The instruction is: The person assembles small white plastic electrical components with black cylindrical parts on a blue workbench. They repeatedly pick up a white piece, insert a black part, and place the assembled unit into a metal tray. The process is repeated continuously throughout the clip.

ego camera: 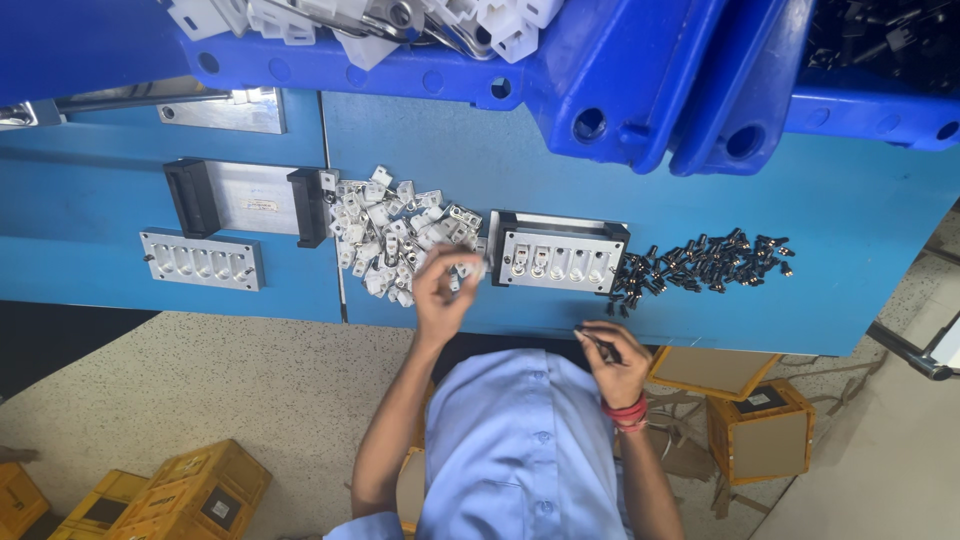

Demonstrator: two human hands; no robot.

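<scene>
My left hand (442, 288) reaches into a pile of small white plastic parts (392, 232) on the blue table (800, 215), its fingers closed on one white piece at the pile's right edge. My right hand (612, 360), with red bangles on the wrist, hovers by the table's near edge and pinches a small black part (598, 343). Between the hands lies a metal fixture (558, 254) with black ends and a row of slots. To its right lies a heap of small black parts (702, 262).
A second slotted metal plate (203, 260) and a larger plate with black ends (250, 200) lie at the left. Blue crates (620, 75) with white and black parts overhang the back. Brown boxes (765, 425) and yellow boxes (195, 490) stand on the floor.
</scene>
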